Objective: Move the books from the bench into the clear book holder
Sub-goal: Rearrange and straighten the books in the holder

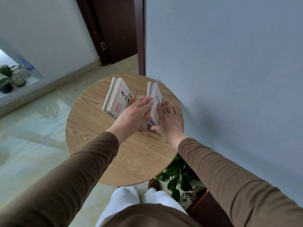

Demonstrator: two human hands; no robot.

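Round and pale, the wooden table (114,153) stands against a blue-grey wall (229,63). Both my hands lie flat with straight fingers: left hand (132,115) and right hand (168,118) press either side of the upright right-hand stack of white paperback books (155,99) in the clear acrylic book holder (168,96), spines running away from me; another white paperback stack (116,95) leans further left.

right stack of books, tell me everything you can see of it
The right stack of books stands on edge on the round wooden table, leaning left. White covers, black Chinese characters in front, a blue patch low down. The left hand lies flat against its left side, the right hand against its front.
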